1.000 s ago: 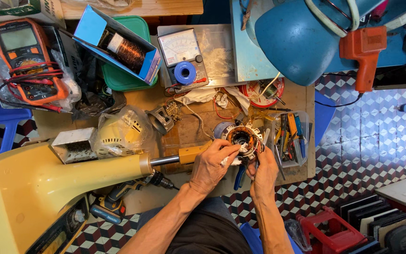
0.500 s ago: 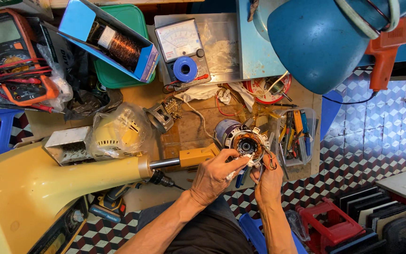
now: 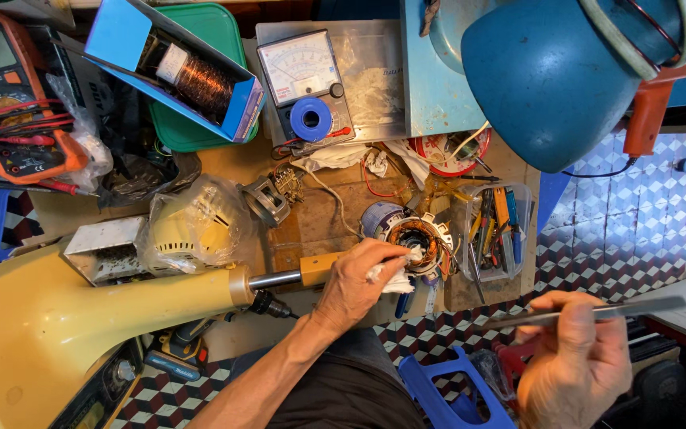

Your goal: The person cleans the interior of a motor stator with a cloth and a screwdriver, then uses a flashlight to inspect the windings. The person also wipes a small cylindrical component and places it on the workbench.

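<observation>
White cloth wad (image 3: 395, 278) in your left hand (image 3: 356, 280) presses the round copper-wound motor stator (image 3: 417, 238) on the counter (image 3: 319, 222); wipe gently. Right hand (image 3: 573, 361) pinches a thin metal blade (image 3: 589, 311), held well clear.

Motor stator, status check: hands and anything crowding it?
Left hand presses white cloth onto motor stator. Right hand off bench, gripping thin metal rod. Clear tool tray beside stator.
</observation>
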Motion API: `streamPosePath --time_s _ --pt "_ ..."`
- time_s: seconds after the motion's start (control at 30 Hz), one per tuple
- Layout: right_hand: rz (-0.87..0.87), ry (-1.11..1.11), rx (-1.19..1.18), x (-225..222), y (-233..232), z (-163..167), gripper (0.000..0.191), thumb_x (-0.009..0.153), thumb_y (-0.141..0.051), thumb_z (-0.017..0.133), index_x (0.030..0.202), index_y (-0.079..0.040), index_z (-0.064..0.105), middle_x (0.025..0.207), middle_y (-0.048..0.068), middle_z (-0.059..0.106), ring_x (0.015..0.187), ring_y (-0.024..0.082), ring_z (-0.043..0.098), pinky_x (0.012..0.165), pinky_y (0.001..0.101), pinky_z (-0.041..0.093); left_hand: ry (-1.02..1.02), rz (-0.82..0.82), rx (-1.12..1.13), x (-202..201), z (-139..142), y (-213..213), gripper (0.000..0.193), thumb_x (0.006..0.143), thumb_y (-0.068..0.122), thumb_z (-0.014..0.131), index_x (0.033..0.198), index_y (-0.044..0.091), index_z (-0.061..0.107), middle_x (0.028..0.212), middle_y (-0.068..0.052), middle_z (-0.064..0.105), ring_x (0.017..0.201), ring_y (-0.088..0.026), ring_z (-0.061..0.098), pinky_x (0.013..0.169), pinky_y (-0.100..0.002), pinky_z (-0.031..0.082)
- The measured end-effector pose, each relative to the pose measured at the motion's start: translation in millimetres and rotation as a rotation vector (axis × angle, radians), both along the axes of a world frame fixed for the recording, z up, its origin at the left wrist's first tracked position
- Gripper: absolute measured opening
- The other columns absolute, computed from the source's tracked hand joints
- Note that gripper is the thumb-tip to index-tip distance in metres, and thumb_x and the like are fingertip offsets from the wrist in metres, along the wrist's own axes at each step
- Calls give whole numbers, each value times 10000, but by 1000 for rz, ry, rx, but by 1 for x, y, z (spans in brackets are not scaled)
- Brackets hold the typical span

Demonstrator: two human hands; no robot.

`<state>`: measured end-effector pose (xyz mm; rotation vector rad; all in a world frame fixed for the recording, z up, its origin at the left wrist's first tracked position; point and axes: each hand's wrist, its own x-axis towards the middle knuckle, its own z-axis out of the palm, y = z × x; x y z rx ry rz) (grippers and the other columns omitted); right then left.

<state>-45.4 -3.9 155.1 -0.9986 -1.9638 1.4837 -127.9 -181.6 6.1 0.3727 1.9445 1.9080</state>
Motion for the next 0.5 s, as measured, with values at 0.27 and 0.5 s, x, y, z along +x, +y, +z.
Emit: streamPosePath --time_s 0.27,0.5 --pt "379 -205 36 -38 -31 -4 182 988 20 615 1167 18 581 1236 177 672 1118 216 695 1002 331 581 -1025 37 417 -13 5 -14 343 980 374 667 1102 64 750 799 11 650 559 -11 428 437 -180 284" --pt "473 -213 -6 -43 -40 -12 224 944 37 641 1162 20 594 1240 168 690 1106 189 716 947 301 610 -1142 28 458 -21 15 -22 407 954 377 670 1200 54 692 904 41 702 649 27 523 486 -156 348"
